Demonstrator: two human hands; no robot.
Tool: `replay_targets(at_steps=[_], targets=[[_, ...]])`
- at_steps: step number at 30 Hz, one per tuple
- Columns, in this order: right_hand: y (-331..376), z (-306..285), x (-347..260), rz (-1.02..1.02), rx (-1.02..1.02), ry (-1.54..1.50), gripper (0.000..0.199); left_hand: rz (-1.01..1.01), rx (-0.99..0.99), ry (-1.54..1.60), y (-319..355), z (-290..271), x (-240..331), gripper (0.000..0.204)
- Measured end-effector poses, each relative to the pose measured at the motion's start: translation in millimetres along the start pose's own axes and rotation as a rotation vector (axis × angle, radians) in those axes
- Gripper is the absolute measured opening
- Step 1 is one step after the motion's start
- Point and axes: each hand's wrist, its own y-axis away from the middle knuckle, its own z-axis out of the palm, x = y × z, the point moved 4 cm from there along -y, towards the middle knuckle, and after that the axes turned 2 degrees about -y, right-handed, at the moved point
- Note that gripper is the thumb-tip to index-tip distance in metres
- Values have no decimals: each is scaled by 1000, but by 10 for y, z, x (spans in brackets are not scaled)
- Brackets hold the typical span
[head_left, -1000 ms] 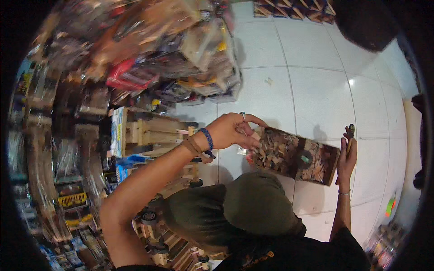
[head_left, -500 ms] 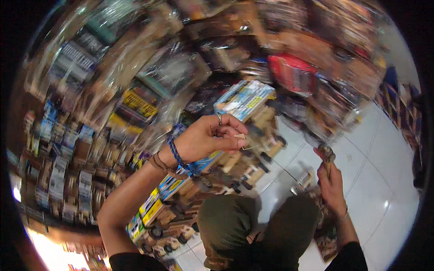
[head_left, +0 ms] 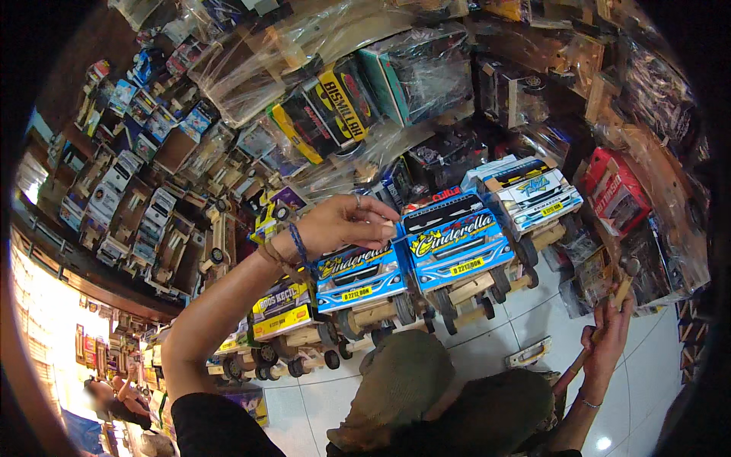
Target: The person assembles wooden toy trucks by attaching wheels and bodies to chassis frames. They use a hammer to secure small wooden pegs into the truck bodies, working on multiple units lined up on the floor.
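Note:
My left hand (head_left: 346, 228), with a ring and a braided blue cord at the wrist, is raised in front of the toy trucks. Its thumb and fingers pinch a small pale piece (head_left: 388, 224), mostly hidden by the fingertips. Closest to it are two blue wooden toy trucks (head_left: 457, 242) with black wheels. On the right, my right hand (head_left: 607, 331) is wrapped round the wooden handle of a hammer (head_left: 630, 265), its head pointing up. A white toy truck (head_left: 525, 194) stands right of the blue ones.
Plastic-wrapped toy trucks (head_left: 419, 72) are stacked at the back. Shelved trucks (head_left: 122, 186) fill the left. A red wrapped truck (head_left: 615, 194) stands right. A small white-framed piece (head_left: 528, 353) lies on the tiled floor (head_left: 304, 411). Another person (head_left: 122, 400) appears far left.
The view has turned, so the trucks sit more squarely ahead. My left hand still pinches the small piece; my right hand with the hammer now appears farther right and lower.

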Motion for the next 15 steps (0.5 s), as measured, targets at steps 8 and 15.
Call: replay_targets(at_steps=[8,15], targets=[[150,-15,-62,-112,140,-31,47,60,-138,-127,-391,-94,-24,29],[750,375,-3,-8,184,119,55,144,-329,-228,-675,-194,-82,28]])
